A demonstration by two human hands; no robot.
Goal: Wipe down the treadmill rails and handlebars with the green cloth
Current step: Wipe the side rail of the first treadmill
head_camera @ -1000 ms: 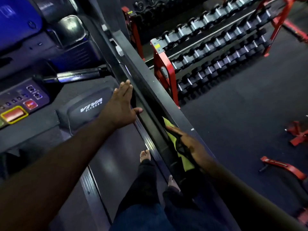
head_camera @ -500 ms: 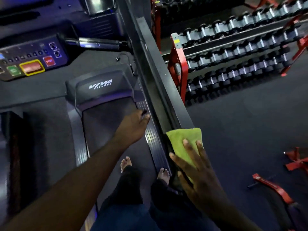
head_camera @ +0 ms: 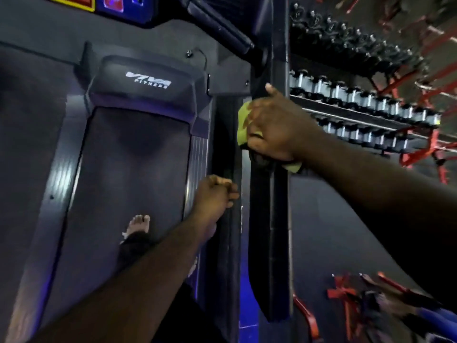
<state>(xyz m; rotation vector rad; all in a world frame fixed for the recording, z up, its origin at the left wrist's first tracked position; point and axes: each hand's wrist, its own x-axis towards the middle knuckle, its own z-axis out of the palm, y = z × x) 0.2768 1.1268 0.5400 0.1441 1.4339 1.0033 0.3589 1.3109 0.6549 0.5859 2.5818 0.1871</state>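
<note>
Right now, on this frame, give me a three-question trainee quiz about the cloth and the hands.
1. Which hand grips the green cloth? A) left B) right
2. Fill in: the motor cover reads VIVA ____.
3. True or false: the cloth lies on the motor cover.
Key: 1 B, the right hand wraps it round the side rail. 2 FITNESS. 3 false.

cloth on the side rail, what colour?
Yellow-green. The head view shows the cloth held by the right hand against the dark side rail.
</note>
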